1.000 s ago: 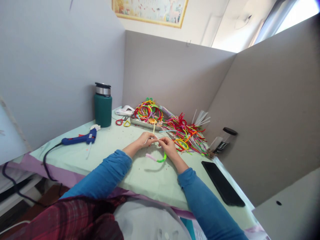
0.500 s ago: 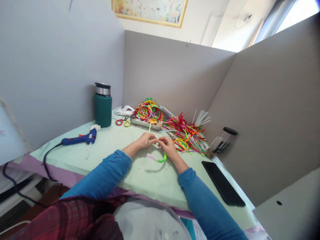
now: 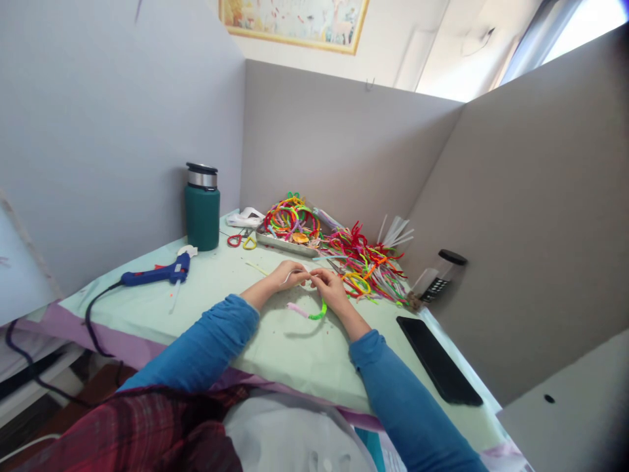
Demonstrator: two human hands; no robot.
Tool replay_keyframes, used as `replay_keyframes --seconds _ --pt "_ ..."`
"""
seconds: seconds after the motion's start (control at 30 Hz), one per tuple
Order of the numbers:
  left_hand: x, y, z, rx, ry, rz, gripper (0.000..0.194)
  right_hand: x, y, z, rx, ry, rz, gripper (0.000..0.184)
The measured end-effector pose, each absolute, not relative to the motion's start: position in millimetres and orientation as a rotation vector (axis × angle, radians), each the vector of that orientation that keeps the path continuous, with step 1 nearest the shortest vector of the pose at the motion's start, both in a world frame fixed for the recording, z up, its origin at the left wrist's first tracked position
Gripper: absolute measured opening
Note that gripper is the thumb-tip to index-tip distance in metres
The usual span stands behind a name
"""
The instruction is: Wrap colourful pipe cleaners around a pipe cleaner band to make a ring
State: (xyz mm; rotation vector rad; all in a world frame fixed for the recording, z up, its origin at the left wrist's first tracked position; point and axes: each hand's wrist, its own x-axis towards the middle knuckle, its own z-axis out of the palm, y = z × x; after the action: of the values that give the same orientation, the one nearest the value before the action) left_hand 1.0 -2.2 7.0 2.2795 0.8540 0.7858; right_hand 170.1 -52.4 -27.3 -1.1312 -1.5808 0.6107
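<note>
Swinging from 12 to 10 o'clock, a pale yellow stem (image 3: 255, 267) is jutting from the pinching left hand (image 3: 291, 274); the right hand (image 3: 329, 287) is pinching a green-and-pink fuzzy strip (image 3: 318, 315), curling toward 7 o'clock, likely light, bendable, best gripped near its tip.

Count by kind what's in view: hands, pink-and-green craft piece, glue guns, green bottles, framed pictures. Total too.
Hands: 2 (left hand, right hand)
Pink-and-green craft piece: 1
Blue glue gun: 1
Green bottle: 1
Framed picture: 1
Total: 6
</note>
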Motion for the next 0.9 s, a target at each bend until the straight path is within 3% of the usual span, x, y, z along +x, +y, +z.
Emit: replay_keyframes --seconds 0.9 --pt "1.1 -1.0 6.4 2.195 0.916 0.712 0.048 171.1 -52.7 -26.9 -1.172 -1.617 0.536 0.02"
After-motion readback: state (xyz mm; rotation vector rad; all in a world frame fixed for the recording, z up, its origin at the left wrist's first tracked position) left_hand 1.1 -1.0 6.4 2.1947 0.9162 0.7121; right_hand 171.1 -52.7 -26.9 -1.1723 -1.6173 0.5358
